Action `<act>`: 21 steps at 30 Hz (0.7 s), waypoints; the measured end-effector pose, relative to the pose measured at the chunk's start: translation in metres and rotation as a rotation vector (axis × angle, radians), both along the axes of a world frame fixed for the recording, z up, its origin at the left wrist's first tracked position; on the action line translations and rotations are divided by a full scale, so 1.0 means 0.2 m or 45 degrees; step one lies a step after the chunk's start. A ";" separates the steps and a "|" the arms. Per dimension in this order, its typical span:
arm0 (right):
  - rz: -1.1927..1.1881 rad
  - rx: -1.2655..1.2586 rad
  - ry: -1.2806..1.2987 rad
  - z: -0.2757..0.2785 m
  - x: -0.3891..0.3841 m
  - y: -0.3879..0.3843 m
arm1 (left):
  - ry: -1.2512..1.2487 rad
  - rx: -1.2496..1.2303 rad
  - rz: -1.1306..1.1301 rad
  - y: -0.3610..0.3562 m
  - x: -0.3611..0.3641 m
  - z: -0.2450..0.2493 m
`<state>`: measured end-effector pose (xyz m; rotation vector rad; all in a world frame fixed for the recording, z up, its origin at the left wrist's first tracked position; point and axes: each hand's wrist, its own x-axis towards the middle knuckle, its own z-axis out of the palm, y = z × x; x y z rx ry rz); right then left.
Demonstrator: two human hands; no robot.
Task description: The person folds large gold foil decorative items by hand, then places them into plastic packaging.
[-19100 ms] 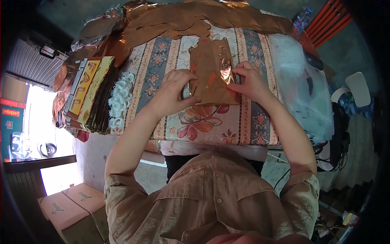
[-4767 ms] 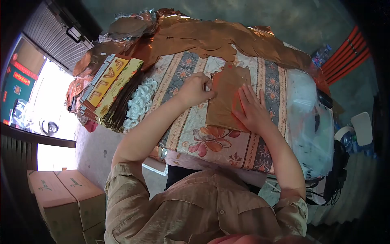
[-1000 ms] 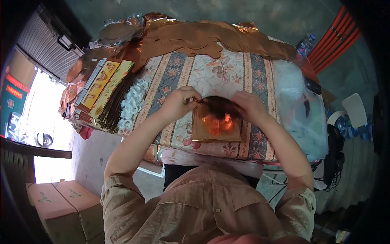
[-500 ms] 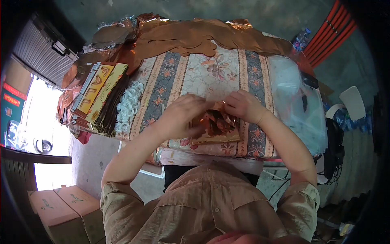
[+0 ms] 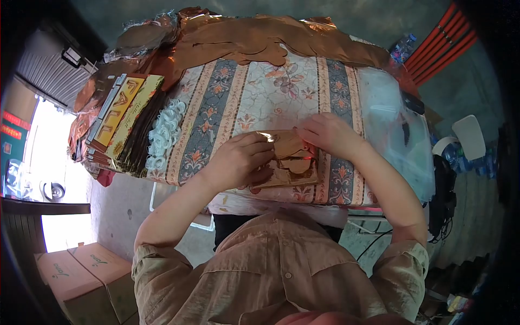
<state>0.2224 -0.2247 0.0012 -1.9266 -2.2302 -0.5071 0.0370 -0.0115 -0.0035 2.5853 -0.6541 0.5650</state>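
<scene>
A shiny copper-coloured foil piece, folded in layers, lies at the near edge of the patterned tablecloth. My left hand rests at its left side, fingers bent and closed on the foil's edge; the thumb is partly in shadow. At the upper right corner, my right hand pinches the foil, its fingertips partly hidden behind the hand. A rounded cut-out flap shows in the middle of the piece.
Flat brown foil sheets lie along the table's far side. To the left are a stack of printed "FALL" packages and white plastic rings. Clear plastic bags cover the right side. A cardboard box stands on the floor at lower left.
The crumpled middle of the foil now lies flatter, its layers spread out. My right hand has shifted slightly right and down along the upper edge. The view has tilted a little.
</scene>
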 end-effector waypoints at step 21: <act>-0.612 -0.145 0.539 -0.15 -0.37 0.04 | 0.042 -0.057 -0.007 0.00 0.00 -0.05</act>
